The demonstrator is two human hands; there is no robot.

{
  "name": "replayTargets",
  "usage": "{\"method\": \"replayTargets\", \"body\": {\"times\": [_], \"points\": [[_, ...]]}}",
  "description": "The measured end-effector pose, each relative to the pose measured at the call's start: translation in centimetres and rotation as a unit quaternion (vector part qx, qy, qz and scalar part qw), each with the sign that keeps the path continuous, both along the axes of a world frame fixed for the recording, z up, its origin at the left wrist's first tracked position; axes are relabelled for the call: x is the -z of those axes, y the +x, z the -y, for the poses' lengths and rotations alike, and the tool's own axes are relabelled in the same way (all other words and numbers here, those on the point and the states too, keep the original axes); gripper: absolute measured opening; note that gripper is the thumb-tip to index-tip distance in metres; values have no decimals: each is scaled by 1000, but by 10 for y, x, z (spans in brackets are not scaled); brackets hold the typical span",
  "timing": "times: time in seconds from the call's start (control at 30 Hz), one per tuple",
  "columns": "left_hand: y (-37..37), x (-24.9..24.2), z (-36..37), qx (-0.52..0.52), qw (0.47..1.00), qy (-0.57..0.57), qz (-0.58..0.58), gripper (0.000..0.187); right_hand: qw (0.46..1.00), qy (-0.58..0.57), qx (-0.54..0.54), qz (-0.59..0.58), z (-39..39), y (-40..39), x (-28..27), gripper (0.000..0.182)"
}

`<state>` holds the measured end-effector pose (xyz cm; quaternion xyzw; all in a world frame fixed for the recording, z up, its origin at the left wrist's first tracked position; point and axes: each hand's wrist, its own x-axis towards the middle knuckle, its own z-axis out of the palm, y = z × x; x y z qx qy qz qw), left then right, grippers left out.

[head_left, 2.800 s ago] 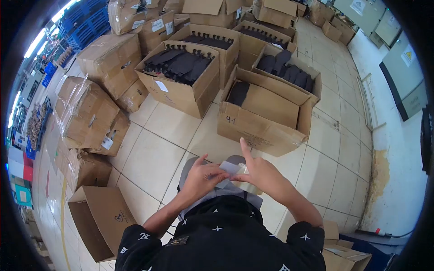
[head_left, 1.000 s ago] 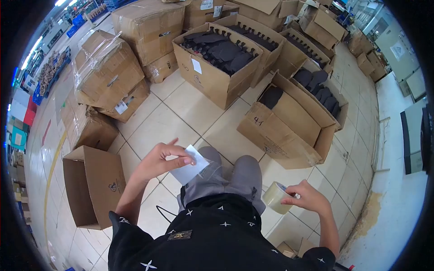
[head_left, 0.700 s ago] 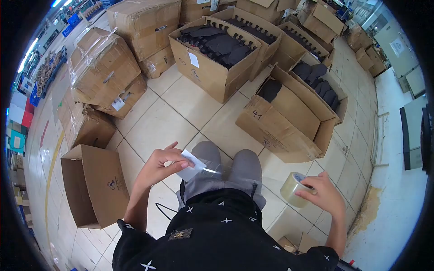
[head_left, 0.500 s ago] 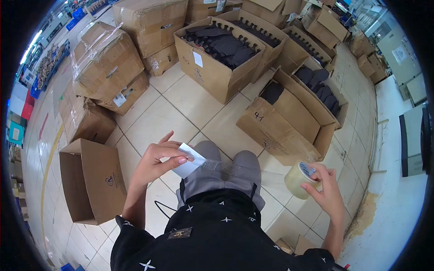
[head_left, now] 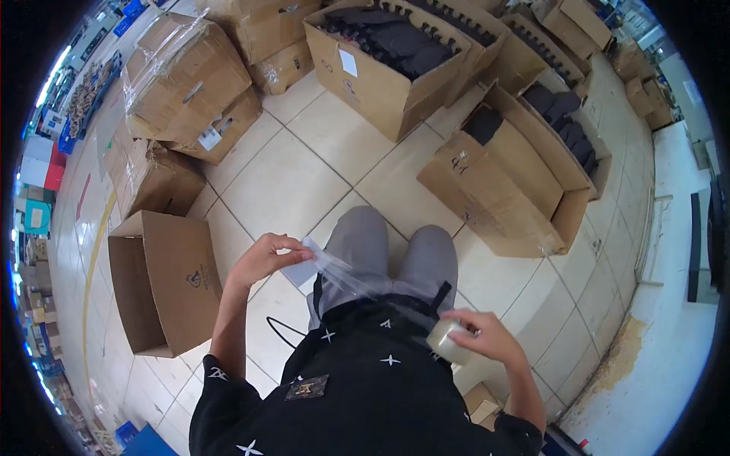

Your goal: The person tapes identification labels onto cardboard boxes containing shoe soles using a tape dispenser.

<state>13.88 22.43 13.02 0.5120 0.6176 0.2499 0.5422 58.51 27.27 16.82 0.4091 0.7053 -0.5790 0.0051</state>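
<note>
Several open boxes (head_left: 388,76) of dark pieces (head_left: 395,34)

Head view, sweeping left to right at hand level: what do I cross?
Empty open carton → left hand → white paper slip → stretched clear tape → tape roll → right hand.
</note>
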Motion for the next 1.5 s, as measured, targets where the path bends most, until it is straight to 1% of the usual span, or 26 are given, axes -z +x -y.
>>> {"method": "replayTargets", "body": {"times": [0.03,0.13,0.17,0.27,0.3,0.4,0.5,0.6,0.63,0.7,0.83,0.9,0.97,1.1,1.27,1.37,1.4,1.47,1.5], "points": [[-4,4,4,3,1000,7,-22,16,997,-16,7,74,-5,-1,-6,38],[-7,-6,5,25,998,21,-45,15,997,40,58,28,-14,1,2,43],[-4,-8,3,25,998,29,-49,15,989,1,145,36,-13,2,10,41],[1,-13,0,23,997,45,-57,15,988,27,150,18,-11,6,35,38],[1,-15,-2,26,997,45,-56,15,989,15,102,110,-14,9,38,33],[0,-17,-6,9,999,31,-39,14,998,24,59,16,-15,20,56,31],[-7,-16,-9,2,1000,27,-4,14,993,-21,29,-112,-15,21,54,31],[-17,-22,-14,-4,999,26,29,13,987,-83,6,-139,-15,19,43,36],[-19,-28,-16,-8,999,24,39,13,990,-73,-3,-119,-15,18,41,37],[-20,-43,-20,5,999,38,16,12,995,-52,-24,-80,-18,14,37,38],[-18,-72,-31,20,998,50,-13,10,997,-68,-20,-42,-22,4,29,45],[-18,-74,-34,20,998,58,-26,11,998,-55,-28,-31,-23,0,29,44],[-19,-74,-37,16,996,72,-43,12,997,-49,-38,-51,-24,-1,29,45],[-28,-60,-38,-16,999,34,15,18,994,-47,-63,-71,-26,0,24,48],[-26,-34,-37,-80,994,-23,66,22,985,13,-47,-168,-25,-1,15,52],[-26,-22,-39,-82,992,-26,94,22,969,30,-58,-237,-23,-3,12,52],[-25,-21,-40,-72,992,-11,100,22,963,34,-67,-261,-23,-5,11,51],[-21,-21,-42,-52,992,19,112,21,949,-10,-54,-312,-21,-7,11,50],[-19,-22,-42,-61,990,8,124,21,940,-33,-49,-337,-19,-8,12,49]]}}
